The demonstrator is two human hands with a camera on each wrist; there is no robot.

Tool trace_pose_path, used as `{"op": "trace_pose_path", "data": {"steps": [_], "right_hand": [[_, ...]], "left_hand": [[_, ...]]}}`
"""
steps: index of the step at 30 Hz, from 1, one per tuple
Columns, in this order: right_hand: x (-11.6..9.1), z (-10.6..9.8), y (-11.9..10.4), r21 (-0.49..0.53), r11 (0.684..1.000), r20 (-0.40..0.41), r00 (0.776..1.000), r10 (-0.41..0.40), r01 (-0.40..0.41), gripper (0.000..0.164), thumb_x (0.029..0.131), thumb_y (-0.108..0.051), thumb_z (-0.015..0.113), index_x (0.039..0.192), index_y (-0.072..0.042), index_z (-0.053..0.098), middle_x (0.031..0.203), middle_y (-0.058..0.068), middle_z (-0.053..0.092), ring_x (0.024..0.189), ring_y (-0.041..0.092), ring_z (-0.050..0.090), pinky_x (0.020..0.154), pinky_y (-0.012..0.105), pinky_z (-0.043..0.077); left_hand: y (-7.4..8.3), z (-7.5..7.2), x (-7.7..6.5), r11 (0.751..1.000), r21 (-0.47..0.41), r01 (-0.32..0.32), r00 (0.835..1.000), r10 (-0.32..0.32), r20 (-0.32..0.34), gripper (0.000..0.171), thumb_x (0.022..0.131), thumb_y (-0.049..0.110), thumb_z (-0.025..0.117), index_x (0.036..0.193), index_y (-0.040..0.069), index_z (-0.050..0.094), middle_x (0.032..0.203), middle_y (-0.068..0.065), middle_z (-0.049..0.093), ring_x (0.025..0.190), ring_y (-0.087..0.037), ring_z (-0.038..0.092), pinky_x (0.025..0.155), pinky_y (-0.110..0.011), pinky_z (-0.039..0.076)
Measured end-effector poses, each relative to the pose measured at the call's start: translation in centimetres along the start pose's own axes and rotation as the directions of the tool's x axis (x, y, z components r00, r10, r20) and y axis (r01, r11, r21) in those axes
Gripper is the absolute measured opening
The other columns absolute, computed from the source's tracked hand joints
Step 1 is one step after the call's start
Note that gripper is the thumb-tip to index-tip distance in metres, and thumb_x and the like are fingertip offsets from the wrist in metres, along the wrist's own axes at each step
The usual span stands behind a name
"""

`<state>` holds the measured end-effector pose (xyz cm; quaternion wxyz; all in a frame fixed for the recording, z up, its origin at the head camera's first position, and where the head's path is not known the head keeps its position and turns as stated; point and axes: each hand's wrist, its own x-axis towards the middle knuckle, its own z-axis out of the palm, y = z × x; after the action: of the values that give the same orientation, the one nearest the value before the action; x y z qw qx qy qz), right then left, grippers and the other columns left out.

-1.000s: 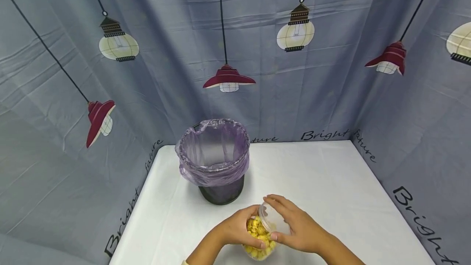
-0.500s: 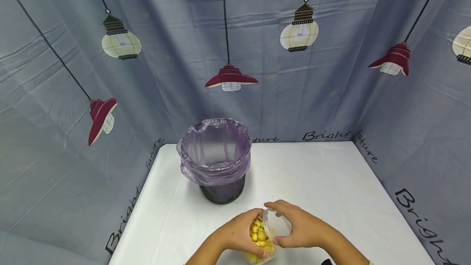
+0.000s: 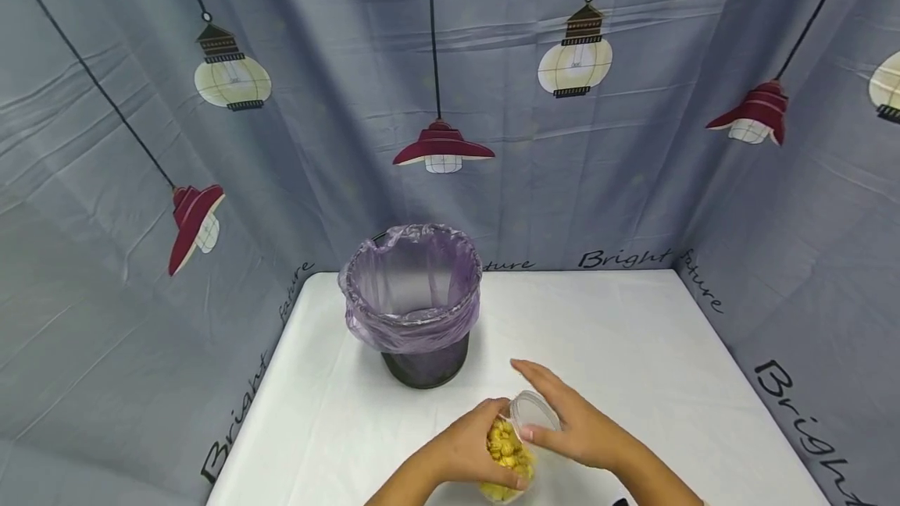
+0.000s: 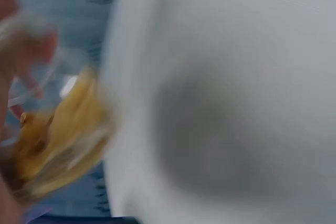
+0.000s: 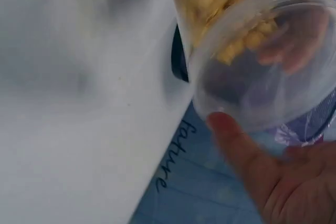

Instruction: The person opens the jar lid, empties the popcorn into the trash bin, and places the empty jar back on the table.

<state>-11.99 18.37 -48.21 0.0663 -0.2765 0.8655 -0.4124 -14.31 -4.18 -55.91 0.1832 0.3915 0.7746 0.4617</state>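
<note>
Head view: the jar of yellow popcorn (image 3: 509,463) is tilted over the near part of the table (image 3: 605,334), its left side hidden by the left hand (image 3: 457,447), which grips it. Whether its base touches the table I cannot tell. The clear lid (image 3: 536,411) is at its mouth; whether it is seated is hard to make out. The right hand (image 3: 580,424) touches the lid with its thumb, fingers stretched out clear of it; half a second ago a fingertip lay on the lid's upper rim. Left wrist view blurs the jar and cuts it off. Beyond stands the bin (image 3: 425,369), its top covered by a purple bag (image 3: 415,336).
</note>
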Motion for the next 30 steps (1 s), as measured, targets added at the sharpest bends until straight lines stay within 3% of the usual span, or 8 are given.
{"op": "trace_pose_path", "data": {"steps": [2, 5, 9, 13, 17, 20, 24, 30], "right_hand": [[0.3, 0.6, 0.2, 0.001, 0.979, -0.095, 0.975, 0.201, -0.202, 0.079, 0.097, -0.043, 0.057, 0.158, -0.007, 0.021, 0.157, 0.025, 0.032, 0.135, 0.05, 0.041, 0.098, 0.069, 0.042], [0.6, 1.3, 0.6, 0.02, 0.91, -0.107, 0.904, 0.414, -0.415, 0.089, 0.099, -0.056, 0.049, 0.157, 0.003, 0.017, 0.153, 0.035, 0.031, 0.132, 0.056, 0.04, 0.1, 0.071, 0.039], [0.8, 1.8, 1.0, -0.018, 0.859, -0.089, 0.857, 0.508, -0.511, 0.094, 0.091, -0.062, 0.058, 0.152, 0.004, 0.03, 0.146, 0.033, 0.043, 0.129, 0.053, 0.046, 0.097, 0.071, 0.041], [0.9, 1.6, 1.0, -0.099, 0.884, -0.076, 0.889, 0.451, -0.456, 0.083, 0.084, -0.059, 0.069, 0.144, -0.006, 0.048, 0.136, 0.018, 0.056, 0.114, 0.038, 0.06, 0.086, 0.061, 0.052], [0.6, 0.7, 0.8, -0.216, 0.94, 0.014, 0.961, 0.275, -0.266, 0.076, 0.081, -0.056, 0.073, 0.143, -0.015, 0.052, 0.135, 0.005, 0.058, 0.115, 0.027, 0.06, 0.086, 0.054, 0.054], [0.3, -0.3, 0.7, -0.241, 0.967, 0.103, 0.989, 0.111, -0.083, 0.074, 0.079, -0.048, 0.076, 0.144, -0.022, 0.051, 0.139, -0.003, 0.056, 0.121, 0.023, 0.058, 0.091, 0.052, 0.054], [0.0, -1.2, 0.5, -0.201, 0.977, 0.172, 0.984, -0.039, 0.074, 0.076, 0.074, -0.035, 0.078, 0.144, -0.032, 0.049, 0.141, -0.011, 0.054, 0.128, 0.018, 0.054, 0.096, 0.051, 0.052], [-0.3, -1.9, 0.4, -0.157, 0.98, 0.171, 0.98, -0.098, 0.125, 0.08, 0.069, -0.028, 0.079, 0.142, -0.038, 0.048, 0.141, -0.015, 0.054, 0.13, 0.016, 0.053, 0.099, 0.049, 0.051]], "left_hand": [[-0.2, 1.4, 0.1, 0.897, 0.441, 0.031, 0.975, 0.07, -0.213, 0.097, 0.065, 0.056, 0.087, 0.142, 0.014, 0.045, 0.13, 0.004, 0.054, 0.116, -0.01, 0.056, 0.096, -0.032, 0.051], [-1.0, 3.2, 0.1, 0.703, 0.706, 0.09, 0.888, 0.264, -0.377, 0.107, 0.056, 0.061, 0.089, 0.138, 0.005, 0.048, 0.131, -0.004, 0.054, 0.122, -0.019, 0.053, 0.102, -0.039, 0.048], [-1.5, 4.3, 0.0, 0.73, 0.671, 0.126, 0.85, 0.269, -0.452, 0.11, 0.053, 0.06, 0.091, 0.137, 0.004, 0.047, 0.131, -0.004, 0.052, 0.122, -0.018, 0.052, 0.103, -0.038, 0.047], [-1.2, 4.0, -0.2, 0.86, 0.487, 0.151, 0.91, 0.071, -0.407, 0.107, 0.063, 0.06, 0.087, 0.145, 0.01, 0.04, 0.139, -0.002, 0.049, 0.124, -0.018, 0.052, 0.101, -0.042, 0.049], [-0.8, 2.8, -0.5, 0.979, 0.105, 0.177, 0.96, -0.148, -0.238, 0.099, 0.068, 0.054, 0.087, 0.146, 0.021, 0.036, 0.136, 0.007, 0.048, 0.117, -0.009, 0.055, 0.097, -0.035, 0.051], [-0.9, 1.8, -0.6, 0.97, -0.165, 0.178, 0.977, -0.193, -0.084, 0.093, 0.071, 0.042, 0.089, 0.146, 0.024, 0.037, 0.13, 0.01, 0.053, 0.11, -0.003, 0.057, 0.094, -0.025, 0.051], [-0.9, 0.9, -0.6, 0.896, -0.419, 0.144, 0.989, -0.12, 0.083, 0.084, 0.077, 0.028, 0.086, 0.146, 0.024, 0.038, 0.127, 0.007, 0.062, 0.107, -0.007, 0.064, 0.092, -0.024, 0.053], [-0.9, 0.7, -0.3, 0.828, -0.55, 0.11, 0.987, -0.026, 0.158, 0.084, 0.081, 0.027, 0.083, 0.149, 0.018, 0.035, 0.126, 0.006, 0.065, 0.108, -0.013, 0.067, 0.093, -0.029, 0.054]]}}
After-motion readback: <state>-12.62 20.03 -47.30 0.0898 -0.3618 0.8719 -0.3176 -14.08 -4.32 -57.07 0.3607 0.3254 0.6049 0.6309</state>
